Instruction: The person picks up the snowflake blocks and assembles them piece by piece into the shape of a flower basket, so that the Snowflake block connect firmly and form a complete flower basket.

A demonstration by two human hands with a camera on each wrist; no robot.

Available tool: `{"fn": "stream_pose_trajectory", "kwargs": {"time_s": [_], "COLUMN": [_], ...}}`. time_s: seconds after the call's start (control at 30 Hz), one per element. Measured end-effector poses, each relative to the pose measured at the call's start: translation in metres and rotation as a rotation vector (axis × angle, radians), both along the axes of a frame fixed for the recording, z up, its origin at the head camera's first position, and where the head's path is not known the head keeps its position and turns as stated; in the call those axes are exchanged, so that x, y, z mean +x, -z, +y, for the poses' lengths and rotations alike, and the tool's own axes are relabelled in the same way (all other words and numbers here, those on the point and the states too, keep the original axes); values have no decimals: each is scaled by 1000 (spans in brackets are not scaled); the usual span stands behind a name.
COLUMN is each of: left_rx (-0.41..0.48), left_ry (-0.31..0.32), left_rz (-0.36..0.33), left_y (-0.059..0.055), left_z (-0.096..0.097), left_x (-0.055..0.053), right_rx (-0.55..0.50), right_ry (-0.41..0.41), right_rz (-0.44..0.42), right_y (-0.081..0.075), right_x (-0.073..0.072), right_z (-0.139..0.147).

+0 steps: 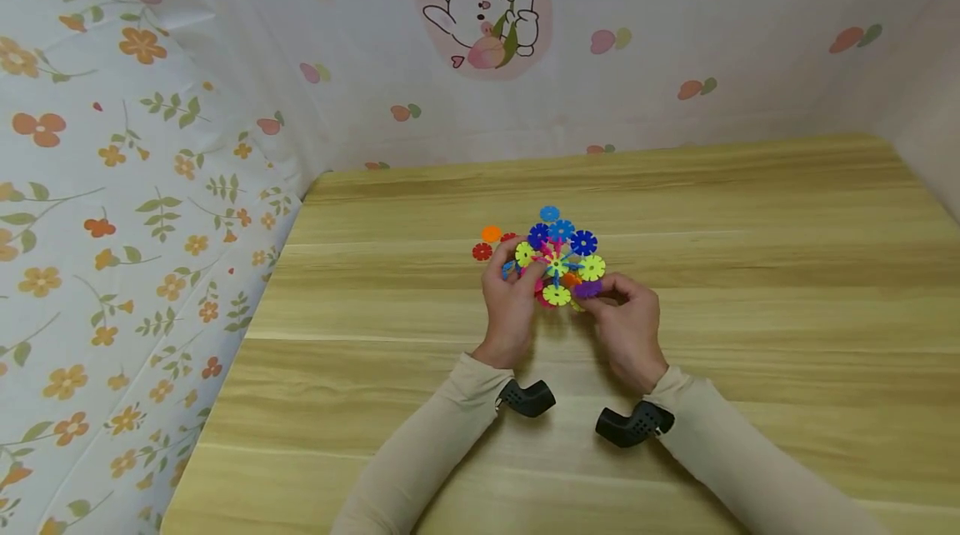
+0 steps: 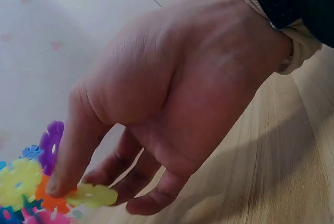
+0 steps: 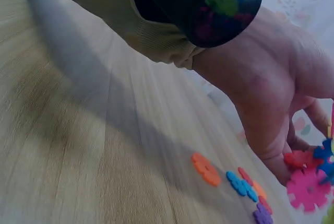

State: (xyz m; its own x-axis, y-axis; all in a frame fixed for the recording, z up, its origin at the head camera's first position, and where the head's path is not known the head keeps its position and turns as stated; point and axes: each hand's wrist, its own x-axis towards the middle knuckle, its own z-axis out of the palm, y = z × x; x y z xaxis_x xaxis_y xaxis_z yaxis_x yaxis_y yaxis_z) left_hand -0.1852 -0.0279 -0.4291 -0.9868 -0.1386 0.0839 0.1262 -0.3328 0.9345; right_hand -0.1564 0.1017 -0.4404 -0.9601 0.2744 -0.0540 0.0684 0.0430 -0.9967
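Observation:
Both hands hold a cluster of interlocking plastic snowflake discs (image 1: 557, 265) in yellow, blue, pink, orange and purple, joined edge to edge. On the left side of it, my left hand (image 1: 508, 306) has its thumb over the front. In the left wrist view that thumb presses an orange disc (image 2: 51, 201) next to a yellow disc (image 2: 94, 195). My right hand (image 1: 630, 327) pinches at the near right edge, by a purple disc (image 1: 588, 289). A pink disc (image 3: 309, 190) and a red disc (image 3: 301, 158) show beside its fingers in the right wrist view.
Loose discs lie on the wooden table (image 1: 750, 268) just beyond the left hand, among them an orange disc (image 1: 491, 233) and a red disc (image 1: 482, 252). A patterned cloth (image 1: 360, 85) hangs behind the table and along its left side. Black wrist mounts (image 1: 527, 398) sit on both sleeves.

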Motion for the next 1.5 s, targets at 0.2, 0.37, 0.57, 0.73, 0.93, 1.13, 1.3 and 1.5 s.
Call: {"fn": "stream_pose_trajectory", "kwargs": {"time_s": [0.2, 0.37, 0.57, 0.73, 0.93, 1.13, 1.3, 1.5], "left_rx": [-44, -37, -55, -66, -68, -53, -119, -231], "left_ry": [17, 59, 105, 179, 176, 192, 187, 235], "left_rz": [-20, -84, -122, -114, -119, -125, -175, -206], "left_y": [0, -4, -11, -14, -20, -11, 1, 19], "left_z": [-3, -5, -6, -7, -8, -14, -20, -17], "left_x": [-1, -1, 1, 0, 0, -7, -16, -25], "right_rx": [48, 58, 135, 218, 224, 248, 274, 110], "right_ry": [36, 33, 23, 21, 8, -104, -322, -461], "right_rz": [102, 192, 276, 382, 423, 298, 174, -48], "right_y": [3, 0, -25, -36, -37, -14, -6, -12], "right_x": [0, 0, 6, 9, 8, -2, -11, -24], "right_z": [1, 4, 1, -2, -2, 12, 40, 58]}}
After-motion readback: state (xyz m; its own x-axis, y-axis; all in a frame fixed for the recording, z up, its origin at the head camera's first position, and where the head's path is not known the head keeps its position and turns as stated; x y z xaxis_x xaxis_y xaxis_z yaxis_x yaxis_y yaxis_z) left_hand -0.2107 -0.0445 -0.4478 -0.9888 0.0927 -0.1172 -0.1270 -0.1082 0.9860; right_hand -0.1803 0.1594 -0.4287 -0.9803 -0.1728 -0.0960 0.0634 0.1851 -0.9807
